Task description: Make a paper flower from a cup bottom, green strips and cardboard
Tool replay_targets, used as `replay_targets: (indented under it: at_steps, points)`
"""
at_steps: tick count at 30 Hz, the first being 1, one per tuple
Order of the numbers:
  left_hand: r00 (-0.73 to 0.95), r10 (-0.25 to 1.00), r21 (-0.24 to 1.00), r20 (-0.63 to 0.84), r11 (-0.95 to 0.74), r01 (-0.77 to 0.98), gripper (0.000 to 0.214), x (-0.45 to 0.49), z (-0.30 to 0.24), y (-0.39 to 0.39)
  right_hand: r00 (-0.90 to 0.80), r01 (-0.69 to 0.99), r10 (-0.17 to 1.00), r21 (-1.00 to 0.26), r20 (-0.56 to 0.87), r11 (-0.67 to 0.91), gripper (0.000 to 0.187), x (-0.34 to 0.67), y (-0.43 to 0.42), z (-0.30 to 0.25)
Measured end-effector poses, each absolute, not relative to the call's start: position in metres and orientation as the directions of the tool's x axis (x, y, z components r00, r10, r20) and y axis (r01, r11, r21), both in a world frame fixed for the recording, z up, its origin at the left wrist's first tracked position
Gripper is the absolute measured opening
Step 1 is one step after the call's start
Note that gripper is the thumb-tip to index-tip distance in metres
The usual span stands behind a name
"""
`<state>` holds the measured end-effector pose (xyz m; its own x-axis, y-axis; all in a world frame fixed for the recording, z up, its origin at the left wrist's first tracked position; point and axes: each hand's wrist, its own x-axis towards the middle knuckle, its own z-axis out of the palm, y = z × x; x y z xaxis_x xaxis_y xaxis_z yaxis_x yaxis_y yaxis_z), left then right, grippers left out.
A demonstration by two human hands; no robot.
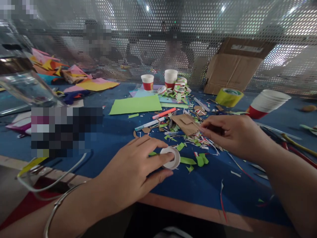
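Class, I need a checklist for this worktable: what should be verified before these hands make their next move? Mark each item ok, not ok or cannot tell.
1. Left hand has the small white ring in its fingers: ok, one fingertip is inside the opening.
2. Right hand holds nothing: cannot tell, its fingertips are bunched by the cardboard piece.
3. Surface beside the ring free of scraps: not ok, green paper scraps lie there.
4. Green sheet clear of both hands: ok, it lies beyond them.
5. Yellow tape roll clear of both hands: ok, it sits farther back.
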<state>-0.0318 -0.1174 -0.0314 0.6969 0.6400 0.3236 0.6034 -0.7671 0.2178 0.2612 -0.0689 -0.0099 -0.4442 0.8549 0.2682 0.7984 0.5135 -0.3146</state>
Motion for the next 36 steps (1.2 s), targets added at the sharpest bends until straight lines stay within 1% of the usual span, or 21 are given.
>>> replay_targets:
  at_steps: [8, 13, 21, 29, 33, 34, 36]
  points:
    - [0.697, 0.63, 0.249, 0.341, -0.776, 0.58, 0.024, -0.027, -0.039, -0.116, -0.437, 0.806, 0.866, -0.321, 0.243, 0.497, 0.022, 0.258, -0.07, -0.009]
    - [0.697, 0.617, 0.238, 0.366, -0.786, 0.571, 0.023, -0.028, -0.041, -0.116, -0.442, 0.805, 0.865, -0.32, 0.238, 0.499, 0.025, 0.258, -0.071, -0.009]
    - [0.697, 0.621, 0.233, 0.358, -0.782, 0.578, 0.023, -0.029, -0.042, -0.118, -0.454, 0.812, 0.864, -0.298, 0.218, 0.502, 0.026, 0.255, -0.072, -0.01]
    - [0.694, 0.629, 0.261, 0.35, -0.777, 0.573, 0.023, -0.029, -0.042, -0.116, -0.445, 0.805, 0.87, -0.331, 0.211, 0.492, 0.023, 0.252, -0.072, -0.01]
    - [0.696, 0.626, 0.266, 0.352, -0.78, 0.567, 0.024, -0.032, -0.045, -0.116, -0.441, 0.791, 0.88, -0.386, 0.177, 0.475, 0.026, 0.248, -0.068, -0.011]
    - [0.695, 0.629, 0.266, 0.349, -0.778, 0.57, 0.025, -0.033, -0.046, -0.116, -0.453, 0.791, 0.876, -0.379, 0.166, 0.481, 0.028, 0.246, -0.065, -0.011]
    - [0.691, 0.635, 0.27, 0.346, -0.772, 0.575, 0.026, -0.034, -0.046, -0.117, -0.49, 0.802, 0.859, -0.31, 0.147, 0.51, 0.03, 0.239, -0.058, -0.008]
